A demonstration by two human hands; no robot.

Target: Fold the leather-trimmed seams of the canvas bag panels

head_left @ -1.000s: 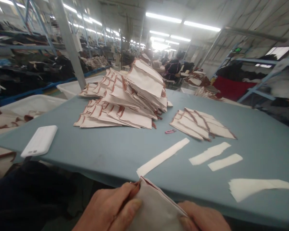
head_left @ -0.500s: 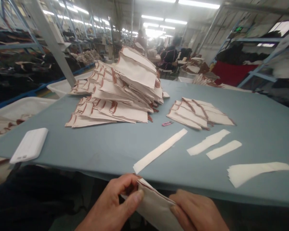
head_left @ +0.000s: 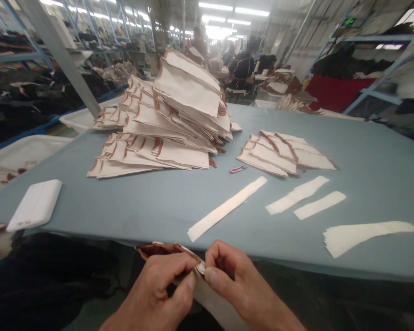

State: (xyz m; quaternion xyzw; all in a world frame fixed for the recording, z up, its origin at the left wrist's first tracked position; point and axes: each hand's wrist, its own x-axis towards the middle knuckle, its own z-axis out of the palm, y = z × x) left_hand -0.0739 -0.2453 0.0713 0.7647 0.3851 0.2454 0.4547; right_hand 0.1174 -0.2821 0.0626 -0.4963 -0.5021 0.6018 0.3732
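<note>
At the near table edge my left hand (head_left: pixel 165 285) pinches the edge of a cream fabric piece (head_left: pixel 210 301) with brown trim. Close beside it, my right hand (head_left: pixel 234 280) grips the same edge between thumb and forefinger. A brown-edged part of the piece sticks out beyond my left hand, and the rest hangs below the table edge, partly hidden by my hands. Just past my fingers lies a long cream strip (head_left: pixel 227 209). Pink-handled thread snips (head_left: pixel 238 169) rest farther back.
A tall pile of cream, brown-edged pieces (head_left: pixel 186 96) stands at left; a smaller pile (head_left: pixel 272 154) lies right of it. Shorter strips (head_left: pixel 319 205) and a fanned strip stack (head_left: pixel 362 236) are at right. A white flat device (head_left: pixel 36 204) sits near the left edge. People work in the background.
My right hand has moved left along the fabric edge, up close to my left hand. More of the brown-edged part now shows beyond my left hand. The view has shifted slightly.
</note>
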